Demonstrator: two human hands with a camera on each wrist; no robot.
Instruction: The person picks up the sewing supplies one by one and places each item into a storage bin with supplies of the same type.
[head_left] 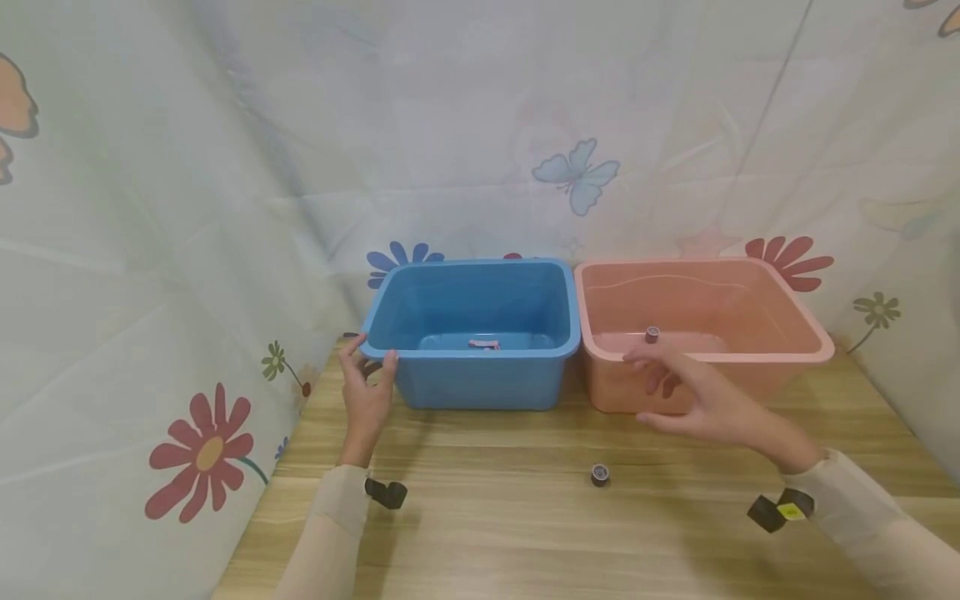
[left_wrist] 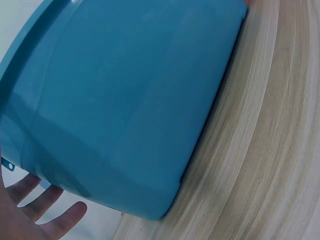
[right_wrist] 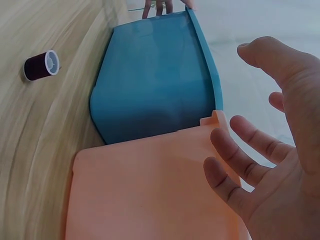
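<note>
My left hand (head_left: 367, 404) holds the front left corner of a blue plastic bin (head_left: 480, 382), thumb at the front and fingers along the side wall. In the left wrist view its fingers (left_wrist: 64, 220) lie against that wall. My right hand (head_left: 701, 400), holding nothing, hovers at the front rim of a pink plastic bin (head_left: 750, 375) with fingers apart and loosely bent. Just beyond those fingers, a small dark thread spool (head_left: 652, 334) shows within the pink bin's opening. A second dark thread spool (head_left: 600, 475) stands on the table in front of the bins.
Inside the blue bin lies a small pink and white item (head_left: 484, 344), partly hidden by the front rim. Both bins stand side by side on a wood-grain table (head_left: 480, 517), near a printed curtain (head_left: 465, 150) behind them.
</note>
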